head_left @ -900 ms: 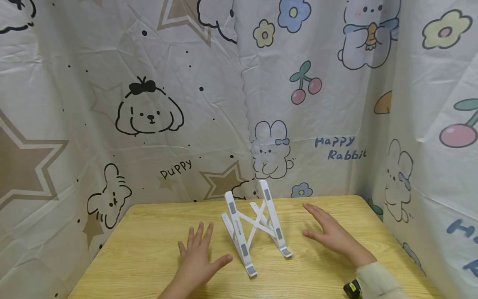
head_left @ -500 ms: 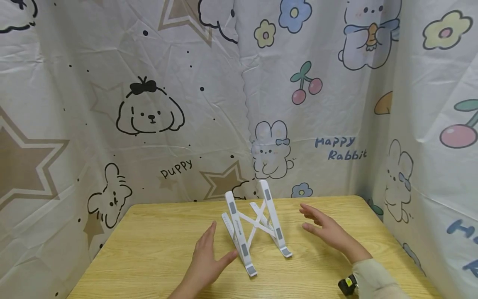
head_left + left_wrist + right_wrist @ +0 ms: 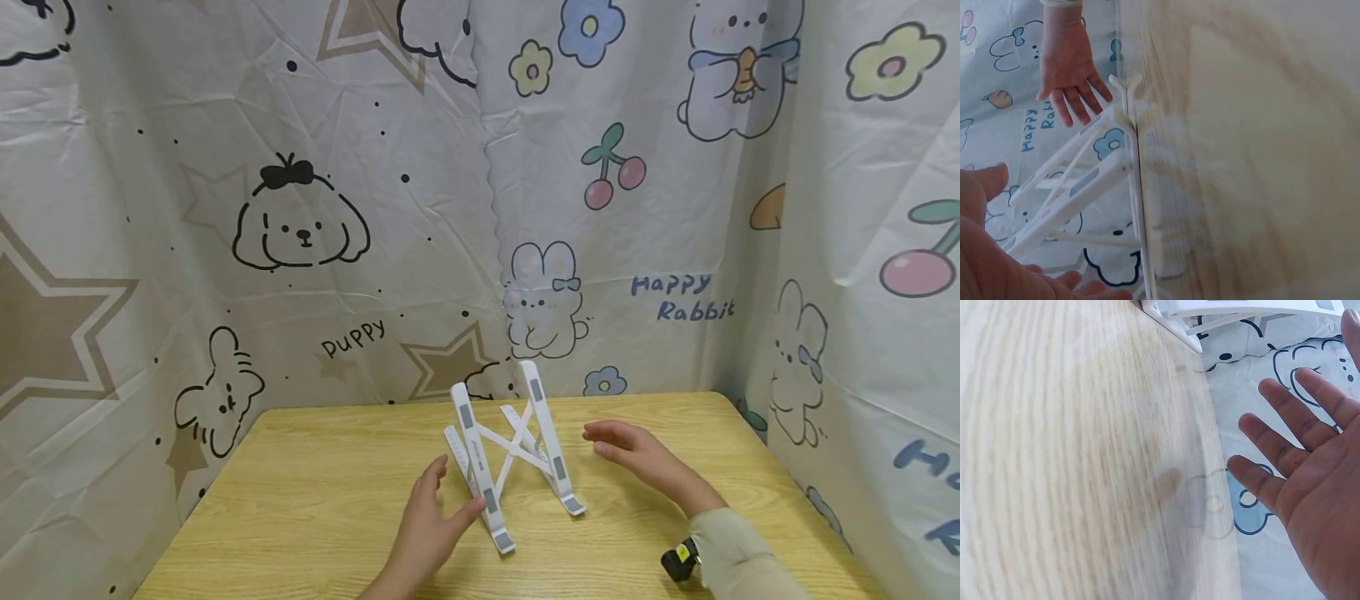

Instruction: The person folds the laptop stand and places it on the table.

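Observation:
A white folding laptop stand (image 3: 517, 450) with grey pads stands unfolded on the wooden table, its crossed bars between two sloping arms. My left hand (image 3: 429, 521) is at its left side, fingers extended and thumb out. The thumb tip overlaps the stand's near left arm in the head view; whether it touches, I cannot tell. To the right of the stand, my right hand (image 3: 648, 460) hovers apart from it with loosely bent fingers. The right wrist view shows that hand (image 3: 1322, 481) with spread fingers holding nothing, and part of the stand (image 3: 1247, 307) at the top.
The light wooden table (image 3: 300, 483) extends around the stand on all sides. Behind and beside it hangs a white curtain (image 3: 442, 250) printed with cartoon animals, flowers and stars. A small black device (image 3: 680, 560) sits at the right wrist by a pale sleeve (image 3: 738, 550).
Both hands have moved inward toward the stand, the left one rightward and the right one leftward. The left fingers went from spread to closer together. The stand has stayed in place.

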Demonstrator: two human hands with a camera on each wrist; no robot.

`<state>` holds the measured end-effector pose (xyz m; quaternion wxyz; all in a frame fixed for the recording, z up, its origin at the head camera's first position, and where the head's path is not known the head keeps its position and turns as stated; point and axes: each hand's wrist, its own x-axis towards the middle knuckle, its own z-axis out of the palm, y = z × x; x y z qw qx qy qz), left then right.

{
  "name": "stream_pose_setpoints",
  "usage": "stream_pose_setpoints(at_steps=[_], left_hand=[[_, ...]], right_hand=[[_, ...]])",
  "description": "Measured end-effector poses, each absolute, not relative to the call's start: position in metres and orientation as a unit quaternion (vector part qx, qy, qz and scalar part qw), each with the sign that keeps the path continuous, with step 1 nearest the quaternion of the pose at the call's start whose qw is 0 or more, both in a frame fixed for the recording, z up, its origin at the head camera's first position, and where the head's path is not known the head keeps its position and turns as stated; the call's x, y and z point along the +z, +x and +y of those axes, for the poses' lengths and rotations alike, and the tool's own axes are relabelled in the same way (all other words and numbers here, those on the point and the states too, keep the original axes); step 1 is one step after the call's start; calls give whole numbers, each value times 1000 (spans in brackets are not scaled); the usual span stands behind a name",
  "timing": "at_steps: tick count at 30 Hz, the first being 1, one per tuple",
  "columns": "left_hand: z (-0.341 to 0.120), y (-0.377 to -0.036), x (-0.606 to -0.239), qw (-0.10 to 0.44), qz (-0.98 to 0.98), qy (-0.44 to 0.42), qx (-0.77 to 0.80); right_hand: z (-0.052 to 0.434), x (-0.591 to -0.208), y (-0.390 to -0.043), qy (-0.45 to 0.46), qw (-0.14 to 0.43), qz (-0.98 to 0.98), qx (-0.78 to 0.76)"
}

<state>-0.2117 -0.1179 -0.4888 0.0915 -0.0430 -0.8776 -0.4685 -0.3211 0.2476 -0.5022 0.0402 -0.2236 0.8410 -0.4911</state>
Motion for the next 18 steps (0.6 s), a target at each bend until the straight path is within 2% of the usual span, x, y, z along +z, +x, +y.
stream_pose_setpoints(at_steps=[18], left_hand=[[-102,-220,-496,60,-807,-14,-588]], right_hand=[[232,-508,-335,-212,135,768,-590]])
